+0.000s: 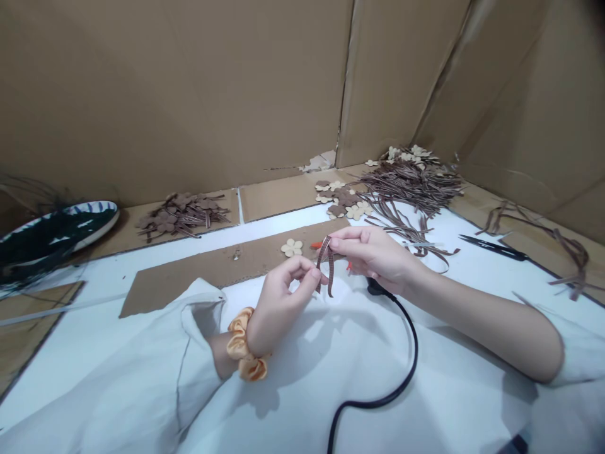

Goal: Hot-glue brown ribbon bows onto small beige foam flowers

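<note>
A short brown ribbon with light stitching [330, 275] is folded into a loop above the white table. My right hand [373, 252] pinches the top of its fold. Lower down, my left hand [290, 293], with an orange scrunchie [246, 345] at the wrist, holds one hanging side between thumb and fingers. The other end dangles free. Behind my hands a cream flower piece [292, 247] lies on a cardboard strip [189, 271]. An orange tip [316, 245] and part of a black-corded tool [377, 287] show by my right hand, which hides the rest.
Cut ribbons [411, 183] and flower pieces [345, 200] are heaped at the back right, near black tweezers [494, 246]. Brown pieces [182, 213] lie back left, beside a plate of dark threads [101, 222]. A black cord [414, 353] curves toward the front. Cardboard walls [189, 94] stand behind.
</note>
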`<state>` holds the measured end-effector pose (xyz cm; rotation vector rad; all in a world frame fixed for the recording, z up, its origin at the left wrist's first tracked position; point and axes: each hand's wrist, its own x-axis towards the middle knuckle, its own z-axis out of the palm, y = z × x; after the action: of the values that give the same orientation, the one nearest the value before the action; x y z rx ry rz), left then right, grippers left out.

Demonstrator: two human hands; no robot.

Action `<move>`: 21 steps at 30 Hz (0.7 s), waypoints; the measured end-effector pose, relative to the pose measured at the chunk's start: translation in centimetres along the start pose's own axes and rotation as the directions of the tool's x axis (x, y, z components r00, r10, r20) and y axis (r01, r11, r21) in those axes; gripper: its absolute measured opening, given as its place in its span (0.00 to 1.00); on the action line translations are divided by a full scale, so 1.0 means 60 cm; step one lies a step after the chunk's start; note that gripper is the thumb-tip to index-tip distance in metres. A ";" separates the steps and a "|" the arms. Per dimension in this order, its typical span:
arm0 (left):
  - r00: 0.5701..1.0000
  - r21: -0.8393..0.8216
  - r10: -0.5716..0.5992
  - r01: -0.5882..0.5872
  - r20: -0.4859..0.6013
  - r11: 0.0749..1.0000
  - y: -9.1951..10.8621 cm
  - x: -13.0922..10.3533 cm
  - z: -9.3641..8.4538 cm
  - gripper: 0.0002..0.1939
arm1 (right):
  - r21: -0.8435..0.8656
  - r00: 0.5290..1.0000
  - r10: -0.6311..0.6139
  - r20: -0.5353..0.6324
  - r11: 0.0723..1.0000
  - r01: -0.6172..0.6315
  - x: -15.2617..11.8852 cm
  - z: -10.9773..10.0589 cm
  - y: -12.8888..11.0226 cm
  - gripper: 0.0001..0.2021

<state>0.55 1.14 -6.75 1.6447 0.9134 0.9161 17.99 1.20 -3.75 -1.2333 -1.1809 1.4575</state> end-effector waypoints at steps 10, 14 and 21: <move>0.994 -0.010 -0.096 0.097 0.046 0.995 0.001 0.002 0.002 0.13 | 0.027 1.000 0.020 -0.018 0.999 -0.020 -0.008 0.005 -0.003 0.12; 0.996 0.108 -0.091 0.091 -0.006 0.990 0.006 0.004 0.001 0.13 | 0.021 1.000 0.010 -0.007 1.000 -0.009 -0.010 0.006 -0.005 0.13; 0.990 0.225 0.060 -0.030 -0.126 0.974 0.007 0.005 -0.010 0.11 | -0.103 0.999 0.002 -0.052 0.995 -0.007 -0.008 0.003 0.002 0.15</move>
<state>0.21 1.53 -6.21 1.8172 1.1065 0.9920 17.85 0.68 -3.78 -1.3363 -1.2322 1.3743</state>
